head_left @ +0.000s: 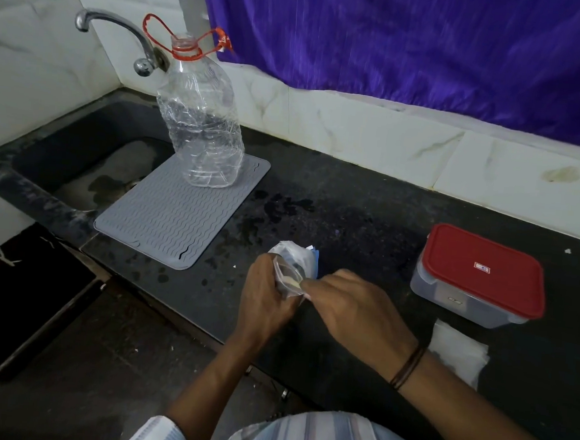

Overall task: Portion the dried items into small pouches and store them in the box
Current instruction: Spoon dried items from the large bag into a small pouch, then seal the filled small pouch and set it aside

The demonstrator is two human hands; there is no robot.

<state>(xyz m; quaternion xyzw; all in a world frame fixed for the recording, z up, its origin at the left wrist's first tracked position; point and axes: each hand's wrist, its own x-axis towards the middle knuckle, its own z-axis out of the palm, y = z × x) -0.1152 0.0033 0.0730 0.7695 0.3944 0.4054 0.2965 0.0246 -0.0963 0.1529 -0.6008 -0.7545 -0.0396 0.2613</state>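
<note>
Obs., head view. Both hands worked over the front edge of the dark desk [368, 208]. The left hand [265, 300] had its grip clamped round a small clear pouch [289, 278], held mouth-up just above the desk. A little pale material showed inside the pouch; likely the dried item, though too small to identify. The right hand [354, 310] had its grip pinched together at the pouch mouth, fingertips touching the plastic; whether it was dropping in material or pressing the seal could not be told.

Directly behind the pouch, a crumpled clear bag with blue edging [296, 254] lay on the desk, touching the left hand's fingers; probably the supply, contents not visible.

The storage box [461, 300] stood well to the right, red lid [481, 267] fully on. Contents not legible through its wall. A flat white stack [458, 348] lay just in front of the box, possibly spare pouches.

Assessment: portioning under way, one pouch in hand, not yet stored. Remaining: finish and close this pouch, lift the lid, place it inside, repeat for what is left of the supply. Number already done: unknown.
</note>
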